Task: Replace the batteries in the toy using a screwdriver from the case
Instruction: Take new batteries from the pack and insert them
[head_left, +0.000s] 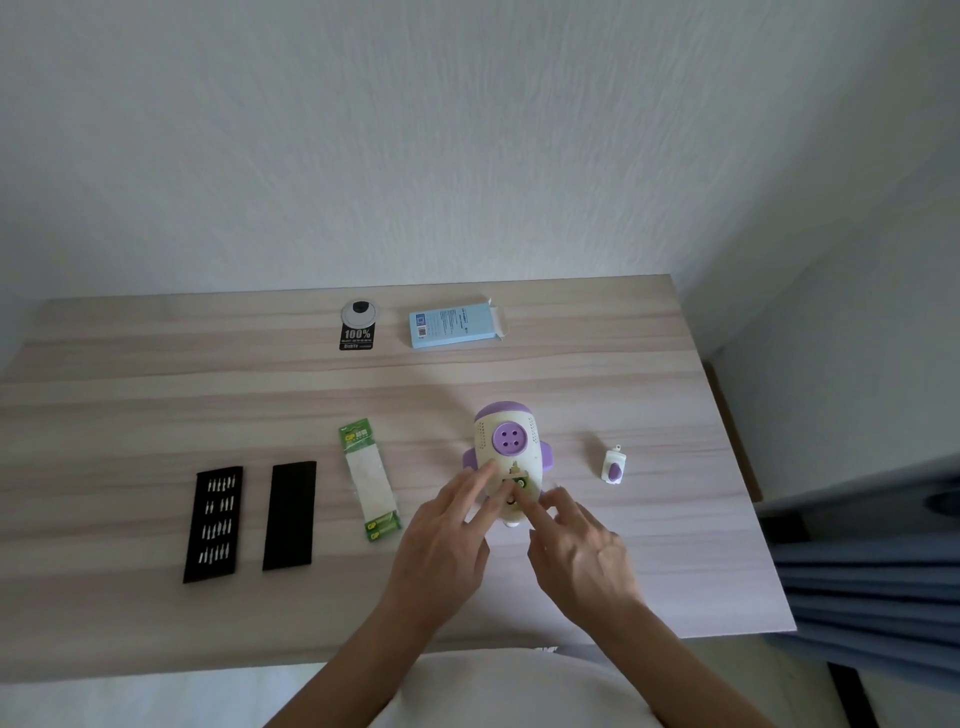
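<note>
- The cream-and-purple rocket-shaped plastic toy (506, 457) lies mid-way along the pale wooden table (519, 374), its battery bay open and a green cell (518, 483) showing.
- The left hand (447, 540) lays straight fingers on the toy's left flank, gripping nothing.
- The right hand (582, 545) presses a forefinger into the bay (other fingers loosely bent), also empty.
- The black bit case (213, 525) lies open, well to the left.

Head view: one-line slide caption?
Left hand and right hand on the toy, battery bay open; bit case and battery pack alongside.
</note>
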